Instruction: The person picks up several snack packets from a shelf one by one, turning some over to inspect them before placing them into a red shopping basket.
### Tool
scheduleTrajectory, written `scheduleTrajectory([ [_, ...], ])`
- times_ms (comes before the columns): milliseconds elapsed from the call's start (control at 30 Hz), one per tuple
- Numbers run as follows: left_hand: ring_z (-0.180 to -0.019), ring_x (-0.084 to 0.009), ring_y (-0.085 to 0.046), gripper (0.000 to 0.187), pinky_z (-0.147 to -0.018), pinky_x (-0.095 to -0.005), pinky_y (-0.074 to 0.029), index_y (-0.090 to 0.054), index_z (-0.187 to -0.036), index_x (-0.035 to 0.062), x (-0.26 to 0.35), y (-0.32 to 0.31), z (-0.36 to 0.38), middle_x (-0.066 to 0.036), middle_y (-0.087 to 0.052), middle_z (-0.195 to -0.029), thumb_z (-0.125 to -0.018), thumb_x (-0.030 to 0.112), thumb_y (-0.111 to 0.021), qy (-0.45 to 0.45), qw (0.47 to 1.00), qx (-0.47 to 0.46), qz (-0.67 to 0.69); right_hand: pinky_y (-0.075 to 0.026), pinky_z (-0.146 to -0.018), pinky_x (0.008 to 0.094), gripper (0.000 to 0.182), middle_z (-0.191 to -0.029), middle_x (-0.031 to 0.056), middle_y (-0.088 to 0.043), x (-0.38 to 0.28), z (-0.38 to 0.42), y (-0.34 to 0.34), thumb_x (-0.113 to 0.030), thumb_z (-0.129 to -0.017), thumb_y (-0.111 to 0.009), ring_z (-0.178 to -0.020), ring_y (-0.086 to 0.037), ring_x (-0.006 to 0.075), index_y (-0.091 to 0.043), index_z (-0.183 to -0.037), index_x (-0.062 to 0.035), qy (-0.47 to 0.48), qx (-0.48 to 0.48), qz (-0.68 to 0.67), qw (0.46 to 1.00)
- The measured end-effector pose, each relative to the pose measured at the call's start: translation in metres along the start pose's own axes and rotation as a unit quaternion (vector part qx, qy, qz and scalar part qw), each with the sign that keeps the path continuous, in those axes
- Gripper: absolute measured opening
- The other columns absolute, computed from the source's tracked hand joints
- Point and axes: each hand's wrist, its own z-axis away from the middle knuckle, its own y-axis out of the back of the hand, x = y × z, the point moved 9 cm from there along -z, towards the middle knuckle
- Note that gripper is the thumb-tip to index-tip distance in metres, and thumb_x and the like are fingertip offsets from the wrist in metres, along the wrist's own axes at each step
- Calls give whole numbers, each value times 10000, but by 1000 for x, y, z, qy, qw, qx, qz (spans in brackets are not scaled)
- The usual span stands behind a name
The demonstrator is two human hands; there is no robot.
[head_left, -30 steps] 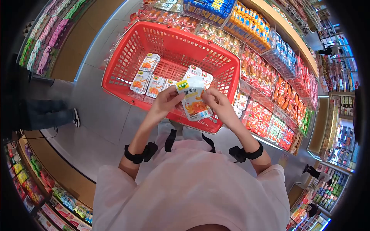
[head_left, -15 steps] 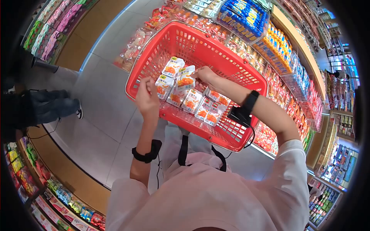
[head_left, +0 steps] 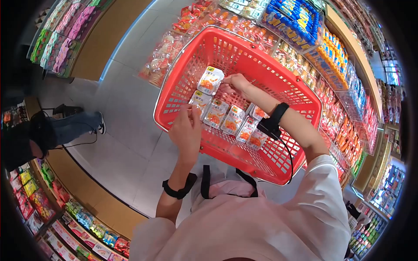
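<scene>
White snack packets with orange food pictures lie in a red shopping basket (head_left: pixel 163 108) in front of me. My right hand (head_left: pixel 236 83) reaches over the far side, fingers pinched at the right edge of a snack packet (head_left: pixel 210 81) at the upper left. My left hand (head_left: pixel 186 130) is closed above the near left rim. Its fingertips overlap another packet (head_left: pixel 202 101); whether they grip it is hidden. More packets (head_left: pixel 234 120) form a slanting row toward the basket's near right, partly covered by my right forearm.
Beyond the basket stand bins of red-wrapped snacks (head_left: pixel 163 58) and blue and yellow packs (head_left: pixel 291 21). Shelves of packaged goods (head_left: pixel 65 39) line the left. A person's leg in jeans (head_left: pixel 76 128) is on the grey floor (head_left: pixel 126 130) at left. A black cable (head_left: pixel 288 152) hangs from my right wrist.
The packet in my right hand has gone from tilted above the row to flat at the upper left. My left hand has moved right and down. The whole view has shifted slightly.
</scene>
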Motion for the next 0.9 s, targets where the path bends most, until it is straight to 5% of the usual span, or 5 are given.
scheduleTrajectory([
  [200,-610,-213,-591,162,-552,-330,-438,-553,-926,58,9,1,2,-84,-597,-690,-858,200,-519,17,999,-33,-28,-497,-626,207,206,-827,115,-641,-136,182,-19,-158,-864,-505,-737,-613,123,-595,-915,20,144,-144,59,977],
  [400,-661,-185,-572,185,-592,-309,-448,-529,-986,4,70,-6,35,-120,-591,-774,-887,155,-486,-70,989,-68,107,-422,-559,203,284,-746,75,-609,-138,389,109,-244,-915,-438,-649,-552,92,-561,-963,7,300,19,50,952],
  [667,-627,-112,-526,169,-535,-244,-439,-522,-1014,0,171,-85,123,-69,-546,-733,-885,102,-483,-109,939,-267,186,-463,-530,236,189,-702,34,-633,215,360,344,-213,-865,-515,-587,-581,87,-578,-880,-36,71,309,-11,948],
  [767,-631,-99,-522,170,-526,-231,-433,-524,-1026,6,198,-101,144,-62,-542,-741,-884,93,-485,-120,936,-284,168,-481,-645,355,252,-760,120,-631,320,317,373,-243,-746,-641,-733,-616,248,-601,-871,-28,-19,344,325,881],
  [900,-630,-94,-523,173,-527,-223,-434,-525,-1032,13,218,-116,166,-60,-546,-751,-886,97,-487,-148,934,-290,146,-461,-698,397,283,-849,100,-626,364,279,356,-261,-734,-649,-806,-593,289,-586,-910,-48,49,262,443,856],
])
